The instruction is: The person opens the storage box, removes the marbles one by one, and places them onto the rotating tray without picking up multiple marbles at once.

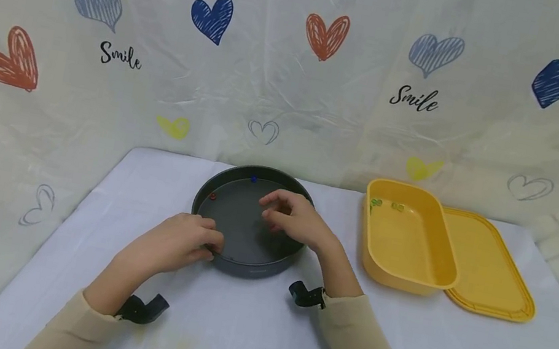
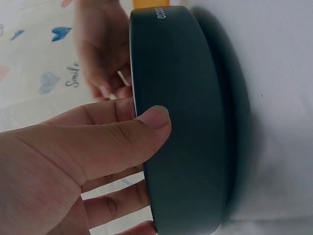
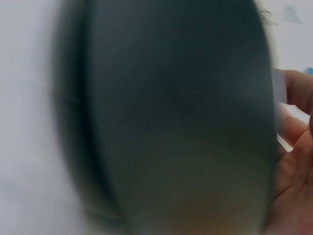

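Observation:
A dark round pan [image 1: 241,264] stands on the white-covered table, with a small blue piece [image 1: 253,179] near its far wall and a small red piece [image 1: 213,196] at its left. My left hand [image 1: 183,242] holds the pan's near left rim. In the left wrist view the thumb [image 2: 155,120] presses the outer wall, while the other fingers reach over the rim. Above the pan's right half hovers my right hand [image 1: 297,218], fingers loosely bent and a gap between index finger and thumb. The blurred pan wall [image 3: 181,107] hides part of that hand in the right wrist view.
To the right stands a yellow rectangular container [image 1: 408,241], with small green pieces [image 1: 376,203] and yellowish-green pieces [image 1: 397,206] at its far end. A flat yellow lid [image 1: 493,268] lies partly behind it. A heart-printed sheet [image 1: 356,119] hangs behind the table.

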Demonstrator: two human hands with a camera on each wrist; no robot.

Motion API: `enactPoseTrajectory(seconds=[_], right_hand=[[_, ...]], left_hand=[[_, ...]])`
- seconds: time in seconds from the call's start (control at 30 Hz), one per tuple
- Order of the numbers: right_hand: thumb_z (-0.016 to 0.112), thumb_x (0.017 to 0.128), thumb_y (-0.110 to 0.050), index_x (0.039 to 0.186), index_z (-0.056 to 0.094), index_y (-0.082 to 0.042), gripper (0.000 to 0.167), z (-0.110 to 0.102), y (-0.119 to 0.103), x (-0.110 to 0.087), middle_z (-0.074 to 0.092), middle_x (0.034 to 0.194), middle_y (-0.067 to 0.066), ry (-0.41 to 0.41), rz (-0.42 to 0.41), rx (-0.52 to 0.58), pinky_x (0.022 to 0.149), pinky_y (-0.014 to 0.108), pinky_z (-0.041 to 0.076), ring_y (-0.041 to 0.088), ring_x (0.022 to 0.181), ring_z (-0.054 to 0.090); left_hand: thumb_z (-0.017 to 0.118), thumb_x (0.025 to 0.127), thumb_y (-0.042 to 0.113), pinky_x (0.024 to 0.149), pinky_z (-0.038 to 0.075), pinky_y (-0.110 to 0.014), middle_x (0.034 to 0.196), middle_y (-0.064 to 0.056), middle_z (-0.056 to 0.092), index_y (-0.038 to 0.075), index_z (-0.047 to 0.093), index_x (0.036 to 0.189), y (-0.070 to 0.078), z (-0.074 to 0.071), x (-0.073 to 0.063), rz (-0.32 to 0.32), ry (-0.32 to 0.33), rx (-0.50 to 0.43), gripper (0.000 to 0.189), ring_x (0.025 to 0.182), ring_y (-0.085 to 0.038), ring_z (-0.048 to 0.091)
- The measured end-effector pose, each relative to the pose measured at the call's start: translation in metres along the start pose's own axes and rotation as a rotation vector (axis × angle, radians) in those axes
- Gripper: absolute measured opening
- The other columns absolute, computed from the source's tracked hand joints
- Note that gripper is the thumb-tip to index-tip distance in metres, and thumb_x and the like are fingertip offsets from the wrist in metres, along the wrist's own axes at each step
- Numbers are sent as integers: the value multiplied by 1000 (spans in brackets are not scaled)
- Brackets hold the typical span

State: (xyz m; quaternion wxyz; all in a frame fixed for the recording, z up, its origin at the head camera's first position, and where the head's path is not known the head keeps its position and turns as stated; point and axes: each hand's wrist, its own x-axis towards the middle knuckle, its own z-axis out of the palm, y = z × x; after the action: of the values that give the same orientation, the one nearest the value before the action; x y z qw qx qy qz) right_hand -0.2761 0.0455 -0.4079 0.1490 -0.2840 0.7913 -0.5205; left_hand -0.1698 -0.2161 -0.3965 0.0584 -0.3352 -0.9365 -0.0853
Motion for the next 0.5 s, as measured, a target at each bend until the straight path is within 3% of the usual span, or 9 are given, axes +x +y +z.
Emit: enactPoseTrajectory(seconds=[0.07, 0.17, 0.4, 0.5], right_hand=[[63, 97, -11, 122, 63, -3, 26, -10, -3, -1, 64, 99, 20, 25, -2, 108, 80, 42, 59, 32, 87, 66], [63, 98, -11, 123, 61, -2, 26, -31, -12, -5, 63, 104, 20, 85, -1, 160, 83, 41, 59, 31, 90, 64], [61, 98, -12, 121, 61, -2, 25, -91, -30, -17, 62, 104, 18, 239, 28, 30, 80, 32, 59, 28, 86, 63], [62, 98, -12, 121, 61, -2, 25, -117, -28, -22, 64, 99, 13, 250, 76, -36, 79, 32, 60, 30, 86, 64]], left_hand=[[85, 79, 16, 71, 51, -28, 84, 11, 61, 26, 70, 87, 0, 1, 0, 0, -2, -1, 19, 76, -10, 62], [85, 79, 16, 71, 52, -28, 84, 11, 61, 26, 71, 88, -1, 1, 0, -2, -4, -6, 19, 76, -10, 63], [85, 79, 16, 72, 52, -29, 85, 11, 63, 26, 71, 88, -2, 1, -1, 3, 4, -15, 19, 77, -11, 64], [85, 79, 16, 72, 52, -29, 85, 11, 63, 25, 71, 88, -3, 1, 0, 0, 0, -21, 19, 77, -11, 64]])
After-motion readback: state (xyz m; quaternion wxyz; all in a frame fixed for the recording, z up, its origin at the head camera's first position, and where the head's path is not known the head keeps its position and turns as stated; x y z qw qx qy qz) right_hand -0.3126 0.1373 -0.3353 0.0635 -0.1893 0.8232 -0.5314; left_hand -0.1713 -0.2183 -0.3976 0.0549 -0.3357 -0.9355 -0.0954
